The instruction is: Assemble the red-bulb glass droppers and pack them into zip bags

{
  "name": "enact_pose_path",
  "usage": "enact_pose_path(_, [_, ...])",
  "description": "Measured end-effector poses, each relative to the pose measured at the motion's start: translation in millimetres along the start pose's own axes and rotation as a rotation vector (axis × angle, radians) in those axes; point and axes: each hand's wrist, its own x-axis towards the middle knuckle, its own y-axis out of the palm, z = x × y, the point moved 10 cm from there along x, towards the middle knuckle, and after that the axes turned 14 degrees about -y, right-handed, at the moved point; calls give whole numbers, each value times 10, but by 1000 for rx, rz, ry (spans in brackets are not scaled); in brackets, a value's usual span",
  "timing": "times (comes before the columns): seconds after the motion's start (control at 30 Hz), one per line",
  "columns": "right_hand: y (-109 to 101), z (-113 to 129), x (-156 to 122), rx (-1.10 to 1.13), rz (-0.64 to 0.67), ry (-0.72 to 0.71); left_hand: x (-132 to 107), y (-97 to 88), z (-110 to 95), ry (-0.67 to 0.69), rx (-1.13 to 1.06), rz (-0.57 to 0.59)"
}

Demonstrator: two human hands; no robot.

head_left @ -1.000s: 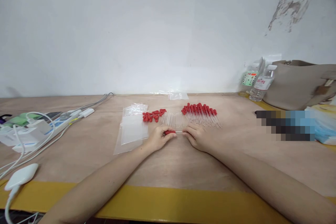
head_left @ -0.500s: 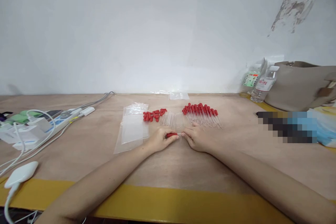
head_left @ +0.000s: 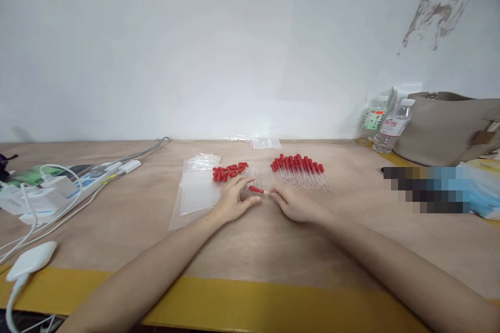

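Note:
A glass dropper with a red rubber bulb is pinched by its clear tube in my right hand, its bulb pointing left. My left hand is open beside the bulb, thumb and fingers apart, holding nothing. Just beyond my hands lies a row of bare clear tubes. Left of them is a small pile of loose red bulbs. On the right, a fanned row of droppers with red bulbs lies with the tubes toward me.
Clear plastic bags lie left of the bulbs, and a small bag lies by the wall. A power strip with chargers and cables is far left. Water bottles and a beige bag stand at right.
My left hand has let go of the red bulb and spread its fingers. My right hand still holds the dropper, now slightly farther from me.

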Motion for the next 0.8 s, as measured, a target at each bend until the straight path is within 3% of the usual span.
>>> enact_pose_path(0.07, [-161,-241,-7,30,-87,139,1,-43,80,-34,53,-37])
enact_pose_path(0.2, [-480,-899,-138,-84,-192,577,-29,101,123,-10,117,81])
enact_pose_path(0.4, [-697,-1245,-152,-338,-226,784,-53,148,116,14,132,102])
enact_pose_path(0.5, [-659,-1271,-156,-453,-216,820,-58,153,115,23,134,107])
enact_pose_path(0.8, [-425,-1186,-15,-491,-128,643,-50,185,121,14,157,128])
